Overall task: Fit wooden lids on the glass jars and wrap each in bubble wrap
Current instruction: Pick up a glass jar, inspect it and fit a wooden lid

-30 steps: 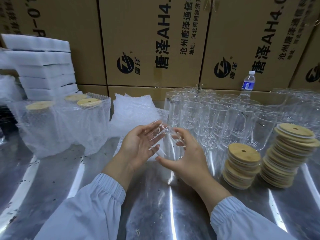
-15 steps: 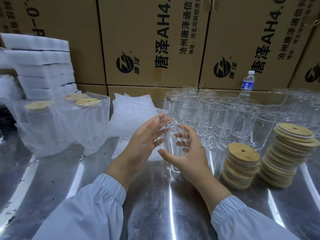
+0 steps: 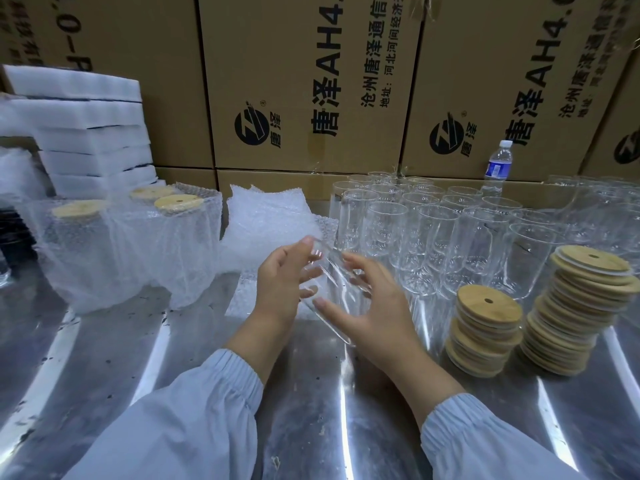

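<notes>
A clear lidless glass jar point(image 3: 333, 275) hangs tilted just above the shiny steel desk point(image 3: 311, 393), with the left hand point(image 3: 280, 289) and right hand point(image 3: 377, 313) each curling their grip around it, just near of the white bubble-wrap sheets point(image 3: 266, 226) and left of two stacks of round wooden lids point(image 3: 486, 327).

**A packing station among stacked shipping cartons**

This is a goods-packing workplace, and the crowd of bare glass jars point(image 3: 433, 230) standing in rows on a shiny metal desk point(image 3: 104, 358) shows it. Behind the jars rises a wall of brown cardboard boxes point(image 3: 304, 81), all printed with the same logo and black lettering. Just right of the jars stand two tall stacks of round wooden lids point(image 3: 485, 327). Left of the jars lie loose sheets of bubble wrap point(image 3: 266, 226). Further left are wrapped jars point(image 3: 138, 244) with their lids on, and beyond those a pile of white foam slabs point(image 3: 86, 133).
</notes>
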